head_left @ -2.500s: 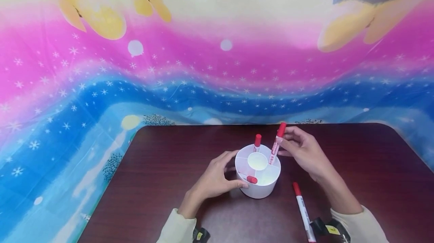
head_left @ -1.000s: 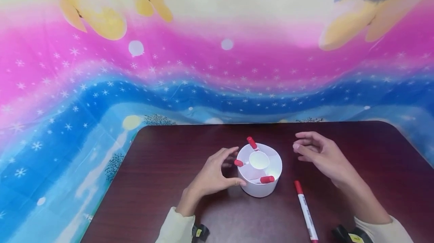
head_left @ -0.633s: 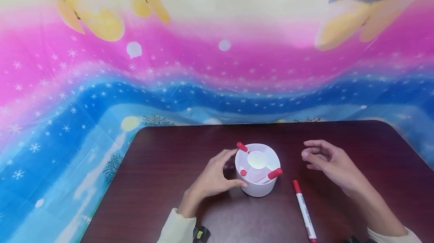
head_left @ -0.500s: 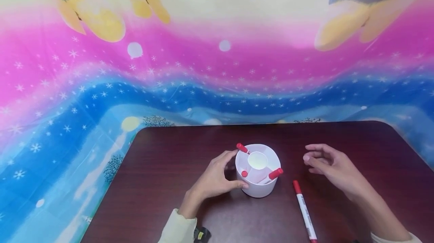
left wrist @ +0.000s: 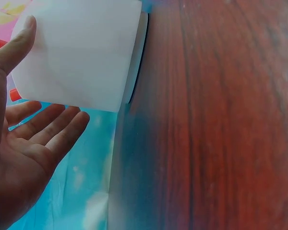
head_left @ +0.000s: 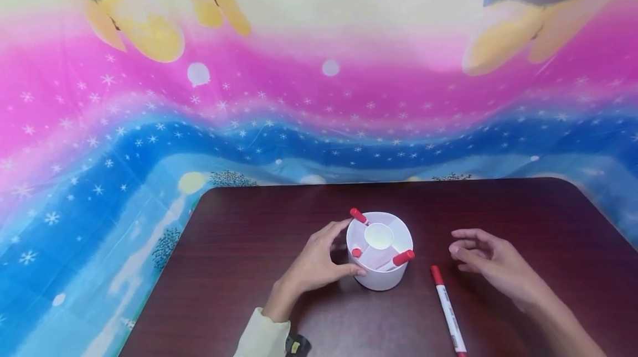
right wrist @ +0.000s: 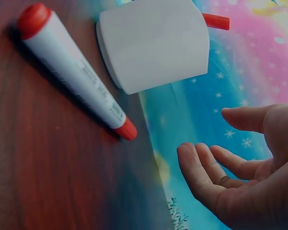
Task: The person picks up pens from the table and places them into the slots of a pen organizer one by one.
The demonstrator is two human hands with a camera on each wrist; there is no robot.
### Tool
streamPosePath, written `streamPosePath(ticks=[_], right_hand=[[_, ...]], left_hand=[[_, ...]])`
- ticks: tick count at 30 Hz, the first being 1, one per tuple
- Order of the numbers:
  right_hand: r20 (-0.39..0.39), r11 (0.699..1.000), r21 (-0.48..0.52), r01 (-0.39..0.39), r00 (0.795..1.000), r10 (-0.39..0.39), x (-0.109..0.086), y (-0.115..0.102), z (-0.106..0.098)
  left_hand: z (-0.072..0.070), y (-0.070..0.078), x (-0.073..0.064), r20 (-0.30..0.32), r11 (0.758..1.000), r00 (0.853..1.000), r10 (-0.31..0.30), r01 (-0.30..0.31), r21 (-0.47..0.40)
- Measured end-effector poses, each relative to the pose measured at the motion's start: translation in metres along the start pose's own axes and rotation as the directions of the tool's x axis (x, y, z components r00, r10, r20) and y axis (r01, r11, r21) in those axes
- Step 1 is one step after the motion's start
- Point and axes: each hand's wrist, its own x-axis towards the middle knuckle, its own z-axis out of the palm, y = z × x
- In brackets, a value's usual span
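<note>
A round white pen holder [head_left: 381, 279] with several compartments and a central well stands on the table. Three red-capped markers lean inside: one back left [head_left: 358, 215], one at the left [head_left: 356, 253], one front right [head_left: 402, 258]. My left hand [head_left: 319, 260] reaches around the holder's left side, thumb on the near wall. In the left wrist view, its fingers [left wrist: 57, 127] are extended, loose, at the holder's edge. My right hand [head_left: 490, 257] hovers right of the holder, fingers slightly bent, holding nothing. Below it, another red-and-white marker [head_left: 448, 310] lies on the table.
The dark wooden table [head_left: 239, 235] has rounded far corners. Behind it and along its left side hangs a colourful cloth [head_left: 309, 113] printed with snowflakes. A black strap [head_left: 297, 345] sits at the left wrist, beside a cream sleeve [head_left: 261, 335].
My right hand let go of a marker in the holder, drew back right, then lowered toward the loose marker. The holder turned anticlockwise, carrying its markers around. My left hand has barely moved.
</note>
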Motion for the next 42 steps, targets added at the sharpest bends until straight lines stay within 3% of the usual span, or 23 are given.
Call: streamPosePath(ticks=[7,23,35,42], right_hand=[[0.06,0.992,-0.029,-0.125,0.99,0.127,-0.006,0.009,0.0],[0.128,0.973,-0.074,-0.217,0.966,0.225,-0.013,0.026,0.02],[0.078,0.971,-0.16,-0.18,0.978,0.194,-0.012,0.022,0.031],[0.13,0.983,-0.128,-0.132,0.98,0.149,-0.011,0.023,0.029]], left_hand=[[0.0,0.0,0.001,0.006,1.0,1.0,-0.007,0.007,0.013],[0.0,0.002,-0.001,0.006,0.999,1.0,-0.012,0.012,-0.031],[0.001,0.001,0.0,0.003,0.998,1.0,0.008,-0.008,-0.056],[0.0,0.002,-0.001,0.001,0.998,1.0,0.007,-0.007,-0.056]])
